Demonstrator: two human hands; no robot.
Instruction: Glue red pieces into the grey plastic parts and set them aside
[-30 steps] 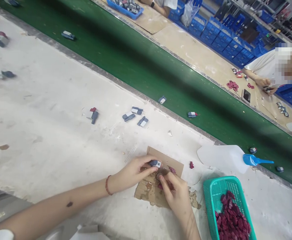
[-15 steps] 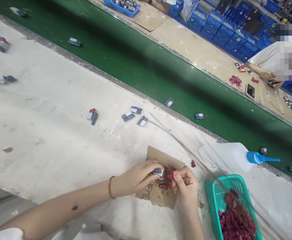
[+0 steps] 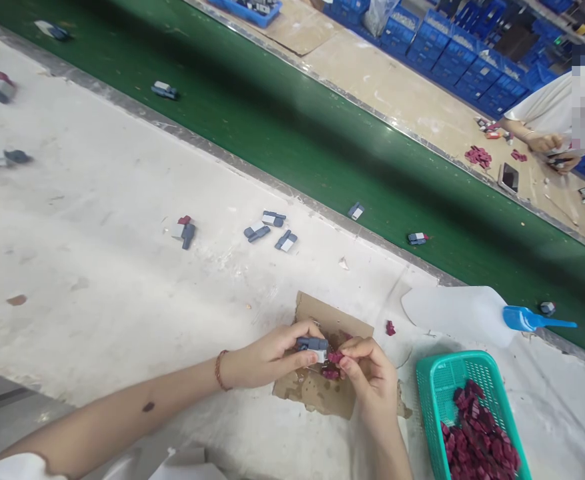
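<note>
Two blurred grey, blue and dark red pieces (image 3: pixel 2 88): at the far left, on a scuffed white worktable (image 3: pixel 97 200)
Green conveyor belt (image 3: pixel 252 127): slants from upper left to lower right; small blue-and-white pieces (image 3: pixel 165 90) lie spaced along it
Grey block with blue and red parts (image 3: pixel 184 231): on the worktable, left of centre; three blue-grey and white pieces (image 3: pixel 257 231) lie close together to its right
Left hand (image 3: pixel 272 353): braided reddish bracelet (image 3: pixel 219 370) at the wrist; thumb and fingers grasp a small blue-grey and white block (image 3: pixel 313 347), held over the cardboard
Brown cardboard sheet (image 3: pixel 322 393): flat beneath both hands, darkened by wet-looking patches; a loose dark red part (image 3: pixel 329 374) is on it
Right hand (image 3: pixel 372 373): thumb and fingertips pinch a tiny crimson part (image 3: pixel 335 358) at the block's right end; whether the two touch, I cannot tell
Single maroon bit (image 3: pixel 390 328): on the worktable, right of the cardboard
Translucent white plastic bottle (image 3: pixel 457 313): on its side, blue nozzle (image 3: pixel 537 319) pointing right
Teal perforated plastic basket (image 3: pixel 427 387): at lower right; holds a heap of dark red parts (image 3: pixel 482 433)
Across the belt: a beige table (image 3: pixel 372 80); blue plastic crates (image 3: pixel 432 40) behind; at right, a person in a white top (image 3: pixel 542 107), hands together near a phone (image 3: pixel 509 177)
</note>
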